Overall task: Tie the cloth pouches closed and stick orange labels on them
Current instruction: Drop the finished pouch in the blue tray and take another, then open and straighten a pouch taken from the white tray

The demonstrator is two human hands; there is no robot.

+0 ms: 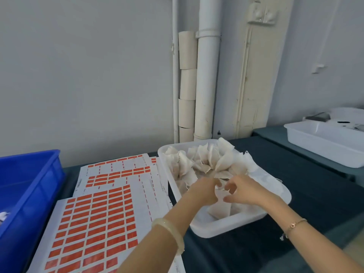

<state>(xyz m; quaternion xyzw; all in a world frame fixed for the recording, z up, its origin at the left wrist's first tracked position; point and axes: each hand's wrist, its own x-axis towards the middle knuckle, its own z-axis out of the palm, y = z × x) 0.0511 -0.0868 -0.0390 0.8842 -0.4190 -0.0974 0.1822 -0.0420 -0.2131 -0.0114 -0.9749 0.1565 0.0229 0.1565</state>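
Forearms [157, 243] are reaching over a white tray [216, 231] as the left hand [202, 191] and right hand [245, 191] are pinching the neck of a cloth pouch [220, 208].

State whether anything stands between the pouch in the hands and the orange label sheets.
Only the white tray's left wall lies between the pouch, held by the left hand and right hand over the tray, and the label sheets beside it. Nothing else visible does.
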